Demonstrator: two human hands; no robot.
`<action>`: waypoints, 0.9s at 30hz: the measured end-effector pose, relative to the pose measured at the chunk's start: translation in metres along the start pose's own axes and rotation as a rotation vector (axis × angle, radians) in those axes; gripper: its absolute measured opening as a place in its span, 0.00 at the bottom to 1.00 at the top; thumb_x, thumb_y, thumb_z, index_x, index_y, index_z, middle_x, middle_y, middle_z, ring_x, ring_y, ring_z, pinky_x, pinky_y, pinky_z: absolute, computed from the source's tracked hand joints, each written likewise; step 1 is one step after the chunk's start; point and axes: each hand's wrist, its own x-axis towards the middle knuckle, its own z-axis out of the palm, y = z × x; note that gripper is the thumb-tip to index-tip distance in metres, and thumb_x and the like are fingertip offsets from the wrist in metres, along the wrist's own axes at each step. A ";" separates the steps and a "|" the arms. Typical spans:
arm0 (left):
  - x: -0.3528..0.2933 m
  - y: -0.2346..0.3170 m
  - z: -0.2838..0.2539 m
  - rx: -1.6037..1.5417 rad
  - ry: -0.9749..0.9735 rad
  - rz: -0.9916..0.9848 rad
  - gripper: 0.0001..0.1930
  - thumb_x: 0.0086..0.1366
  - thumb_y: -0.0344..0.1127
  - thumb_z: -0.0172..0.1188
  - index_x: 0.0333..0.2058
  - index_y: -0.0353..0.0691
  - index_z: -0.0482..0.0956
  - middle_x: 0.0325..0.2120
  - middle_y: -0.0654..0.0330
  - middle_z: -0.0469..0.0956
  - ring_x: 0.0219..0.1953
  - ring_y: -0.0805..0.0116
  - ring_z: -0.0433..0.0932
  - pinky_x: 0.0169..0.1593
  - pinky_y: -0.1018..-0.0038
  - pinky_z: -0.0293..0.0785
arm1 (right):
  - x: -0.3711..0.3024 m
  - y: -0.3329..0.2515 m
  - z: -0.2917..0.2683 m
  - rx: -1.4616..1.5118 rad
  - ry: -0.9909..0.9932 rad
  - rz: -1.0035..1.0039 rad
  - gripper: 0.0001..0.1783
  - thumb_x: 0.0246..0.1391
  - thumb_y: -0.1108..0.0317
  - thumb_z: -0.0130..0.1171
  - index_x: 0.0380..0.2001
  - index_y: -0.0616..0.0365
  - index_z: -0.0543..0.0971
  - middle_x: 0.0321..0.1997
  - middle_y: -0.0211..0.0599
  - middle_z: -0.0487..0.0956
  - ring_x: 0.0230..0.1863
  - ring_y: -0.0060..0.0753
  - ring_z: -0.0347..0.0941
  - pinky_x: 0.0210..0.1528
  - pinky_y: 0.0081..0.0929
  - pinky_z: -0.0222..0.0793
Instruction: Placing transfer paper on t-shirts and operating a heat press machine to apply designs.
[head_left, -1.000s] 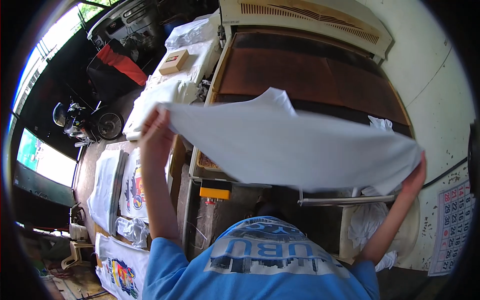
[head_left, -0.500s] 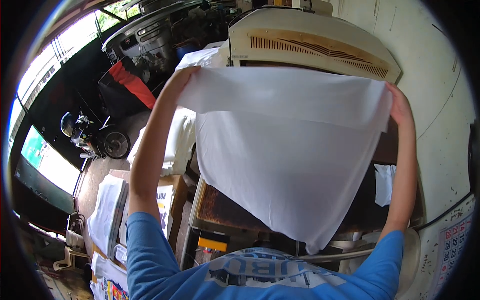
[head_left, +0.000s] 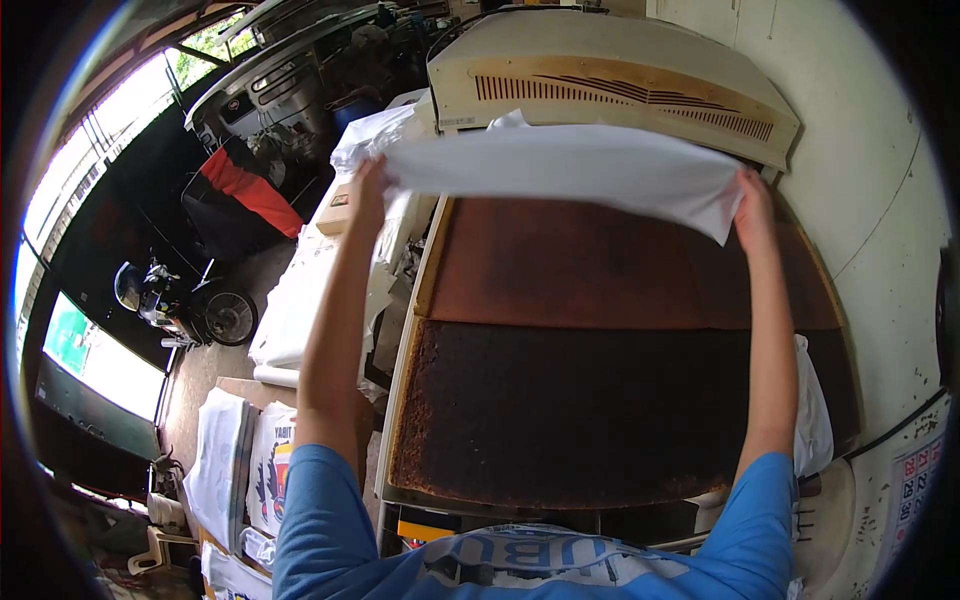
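White cloth (head_left: 560,165) spans the gap between left hand (head_left: 369,185) and right hand (head_left: 755,207), each pinching one end, above a brown-black bed (head_left: 570,400).

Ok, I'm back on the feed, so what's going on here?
A person in a blue shirt has a white cloth stretched out sideways, arms reaching forward. The left hand grips one end and the right hand the other; the cloth sags at the right end. It spans the far part of a flat brown-and-black surface, with a cream vented housing beyond. A stack of white fabric sits off to the left.
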 end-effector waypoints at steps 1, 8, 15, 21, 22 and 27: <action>-0.009 -0.026 -0.008 0.129 0.007 0.010 0.05 0.56 0.35 0.51 0.29 0.41 0.69 0.22 0.65 0.68 0.22 0.75 0.66 0.26 0.78 0.66 | -0.007 0.022 -0.008 -0.042 0.081 0.087 0.06 0.52 0.66 0.48 0.25 0.55 0.71 0.30 0.27 0.72 0.34 0.19 0.66 0.38 0.19 0.60; -0.085 -0.148 -0.044 0.244 0.158 -0.398 0.09 0.54 0.35 0.52 0.28 0.35 0.71 0.14 0.65 0.68 0.14 0.73 0.66 0.17 0.78 0.62 | -0.078 0.139 -0.063 -0.366 0.273 0.386 0.07 0.50 0.65 0.50 0.23 0.56 0.72 0.22 0.24 0.69 0.25 0.17 0.64 0.29 0.19 0.60; -0.147 -0.181 -0.078 0.533 0.077 -0.510 0.13 0.51 0.36 0.54 0.33 0.32 0.71 0.20 0.62 0.72 0.21 0.72 0.70 0.25 0.76 0.66 | -0.154 0.163 -0.090 -0.989 0.366 0.448 0.15 0.40 0.63 0.56 0.16 0.66 0.71 0.15 0.37 0.71 0.20 0.29 0.68 0.25 0.27 0.61; -0.231 -0.133 -0.063 0.920 0.098 -0.193 0.18 0.54 0.30 0.51 0.46 0.44 0.65 0.23 0.52 0.73 0.29 0.65 0.73 0.34 0.72 0.67 | -0.208 0.127 -0.085 -1.201 0.250 0.304 0.14 0.38 0.65 0.56 0.15 0.67 0.68 0.14 0.46 0.69 0.18 0.41 0.68 0.23 0.33 0.61; -0.238 -0.124 -0.060 0.921 0.096 -0.198 0.18 0.54 0.30 0.51 0.46 0.44 0.65 0.23 0.52 0.73 0.29 0.65 0.73 0.34 0.72 0.67 | -0.213 0.119 -0.084 -1.176 0.312 0.247 0.14 0.39 0.66 0.56 0.15 0.67 0.68 0.14 0.46 0.69 0.18 0.40 0.67 0.23 0.33 0.61; -0.276 -0.095 -0.056 0.932 0.025 -0.109 0.15 0.55 0.27 0.50 0.43 0.45 0.69 0.19 0.57 0.70 0.23 0.73 0.68 0.29 0.76 0.64 | -0.237 0.084 -0.087 -1.152 0.350 0.325 0.13 0.43 0.69 0.55 0.16 0.68 0.68 0.13 0.41 0.67 0.18 0.30 0.66 0.23 0.29 0.60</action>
